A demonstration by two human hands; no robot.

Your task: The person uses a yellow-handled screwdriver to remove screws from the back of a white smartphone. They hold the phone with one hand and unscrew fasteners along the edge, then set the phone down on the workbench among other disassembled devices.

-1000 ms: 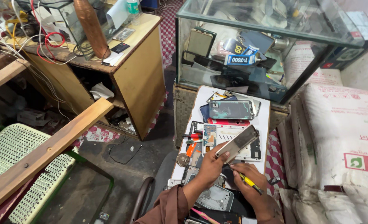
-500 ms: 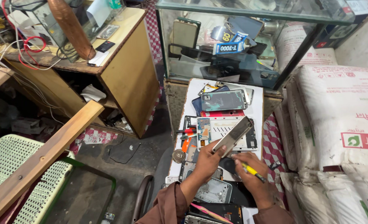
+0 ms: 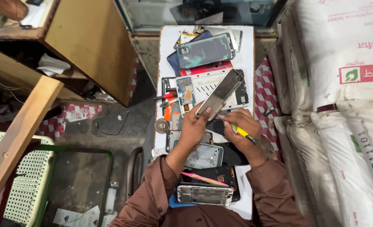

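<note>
The left hand (image 3: 195,126) grips a phone (image 3: 220,92) by its lower end, fingers wrapped round the edge, and holds it tilted above the white table (image 3: 165,46). The right hand (image 3: 241,128) is closed on a screwdriver (image 3: 242,132) with a yellow and black handle; its thin tip touches the phone's lower edge, just beside the left thumb.

Compared with a second ago, the view has dropped and closed in — the glass case (image 3: 195,10) that filled the top of the earlier frames now shows only its lower strip, and the wooden desk (image 3: 89,46) is cut off at its side panel. The hands themselves have kept the same grip, and the phone stays at much the same slant over the clutter.

Under the phone lies an opened white phone frame (image 3: 203,86), with a grey back cover (image 3: 204,51) farther up the table. Nearer the body sit a silver frame (image 3: 203,155) and a dark phone with a pink stick (image 3: 203,178) across it. White sacks (image 3: 342,105) are stacked at the right — a green mesh basket (image 3: 22,189) shows at the lower left.
</note>
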